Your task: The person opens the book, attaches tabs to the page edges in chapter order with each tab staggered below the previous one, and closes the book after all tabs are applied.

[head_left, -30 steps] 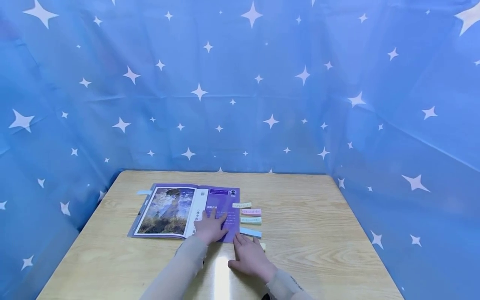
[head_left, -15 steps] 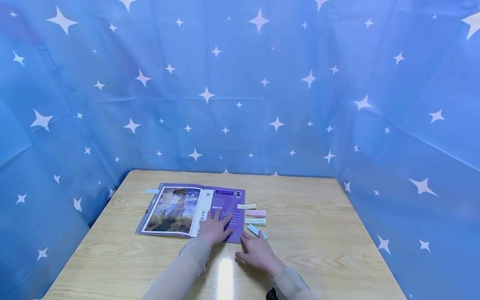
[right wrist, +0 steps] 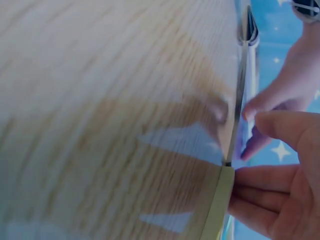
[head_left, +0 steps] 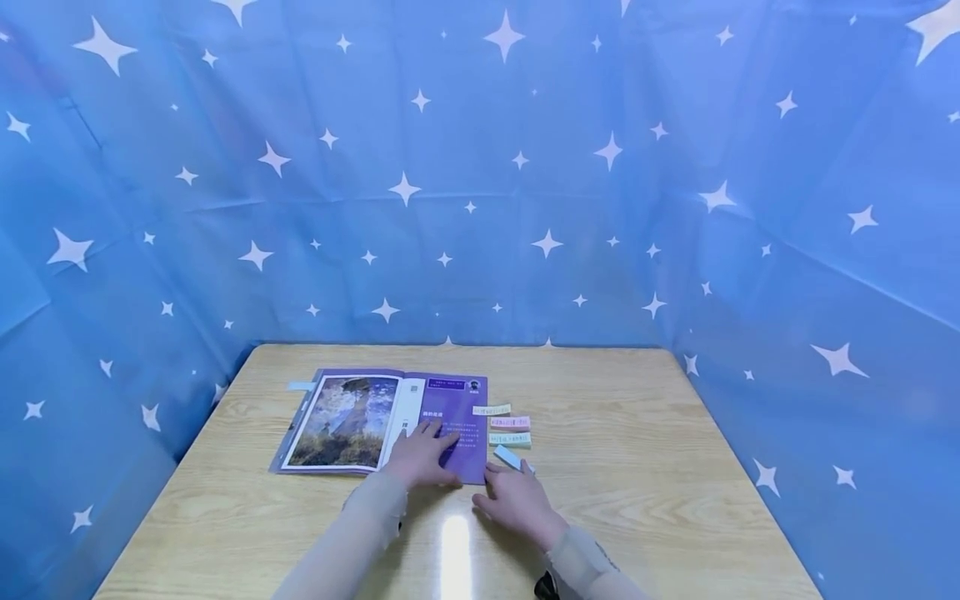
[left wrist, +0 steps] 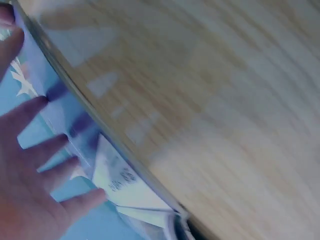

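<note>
Book (head_left: 375, 425) lies toward 10 o'clock from your right grip (head_left: 515, 498), so steady its purple page (head_left: 472, 450) lightly with your left grip's (head_left: 422, 457) spread fingers and guide the yellow pad (right wrist: 223, 192) softly with your right grip's extended fingers, thumb clear.

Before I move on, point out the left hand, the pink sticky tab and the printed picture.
Left hand (head_left: 420, 459): head view, back of the hand.
Pink sticky tab (head_left: 511, 422): head view, middle of its strip.
Printed picture (head_left: 345, 422): head view, near its center.
</note>
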